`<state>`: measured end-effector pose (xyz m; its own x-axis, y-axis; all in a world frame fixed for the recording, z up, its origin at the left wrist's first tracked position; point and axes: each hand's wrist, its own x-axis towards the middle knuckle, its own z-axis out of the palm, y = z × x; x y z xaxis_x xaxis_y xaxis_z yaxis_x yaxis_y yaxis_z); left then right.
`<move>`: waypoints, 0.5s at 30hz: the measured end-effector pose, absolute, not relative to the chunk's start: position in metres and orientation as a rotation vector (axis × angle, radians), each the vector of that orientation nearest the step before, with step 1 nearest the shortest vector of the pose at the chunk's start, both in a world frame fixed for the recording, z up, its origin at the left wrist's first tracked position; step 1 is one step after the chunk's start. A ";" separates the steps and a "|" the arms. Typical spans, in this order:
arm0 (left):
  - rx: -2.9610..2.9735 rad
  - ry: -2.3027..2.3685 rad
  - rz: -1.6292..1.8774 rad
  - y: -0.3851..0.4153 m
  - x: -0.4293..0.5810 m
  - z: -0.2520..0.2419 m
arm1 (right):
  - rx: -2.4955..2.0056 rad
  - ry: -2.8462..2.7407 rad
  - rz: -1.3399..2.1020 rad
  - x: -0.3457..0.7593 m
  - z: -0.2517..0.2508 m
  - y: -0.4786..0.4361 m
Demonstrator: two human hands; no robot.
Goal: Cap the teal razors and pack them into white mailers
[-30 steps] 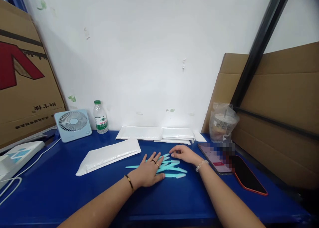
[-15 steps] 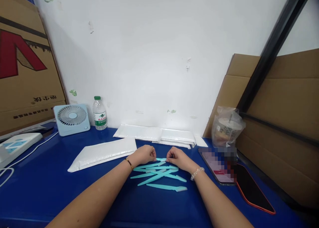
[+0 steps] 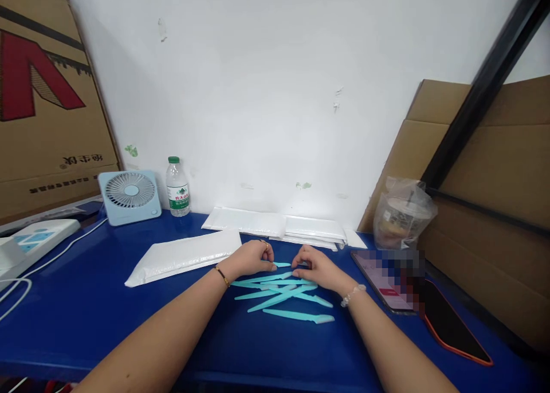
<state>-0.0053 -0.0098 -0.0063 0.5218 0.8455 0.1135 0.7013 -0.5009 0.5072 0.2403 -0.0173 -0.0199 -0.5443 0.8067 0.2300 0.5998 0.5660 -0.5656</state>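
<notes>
Several turquoise eyebrow razors [image 3: 296, 316] lie in a loose, crossing pile on the blue table between my forearms. At the far edge of the pile, my left hand [image 3: 256, 258] is closed, fingertips pinched at one end of a razor [image 3: 282, 264]; the rest of it sticks out to the right. My right hand [image 3: 315, 268] is just beyond that razor's other end, fingers curled with thumb and forefinger apart. The right thumb is close to the tip of another razor [image 3: 277, 278] in the pile.
Behind my hands lie a padded white mailer [image 3: 184, 258] and flat white mailers [image 3: 244, 221] by the wall. A fan [image 3: 129, 198], water bottle [image 3: 177, 192] and power strip [image 3: 43, 238] stand left. Two phones [image 3: 458, 324] and a bagged cup [image 3: 401, 215] are at right.
The view has shifted slightly. My right thumb and forefinger have parted from the razor's right end, which both hands were pinching. My left hand stays at its left end.
</notes>
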 end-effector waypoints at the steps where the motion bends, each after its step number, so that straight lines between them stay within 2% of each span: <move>1: 2.360 1.241 0.443 -0.012 -0.004 -0.005 | -1.120 -2.356 0.600 0.235 -0.020 -0.019; 6: 2.356 1.239 0.309 -0.018 0.004 -0.002 | -1.149 -2.346 0.669 0.231 -0.024 -0.019; 10: 2.407 1.326 0.372 -0.013 0.003 -0.004 | -1.238 -2.194 0.773 0.249 -0.025 -0.013; 15: 2.372 1.347 0.474 -0.006 -0.002 -0.007 | -1.347 -2.125 0.703 0.270 -0.017 -0.012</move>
<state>-0.0019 -0.0058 -0.0067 0.4861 0.8675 0.1057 0.7428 -0.4738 0.4730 0.2703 -0.0116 -0.0173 -0.3678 0.9174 0.1518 0.6459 0.3695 -0.6680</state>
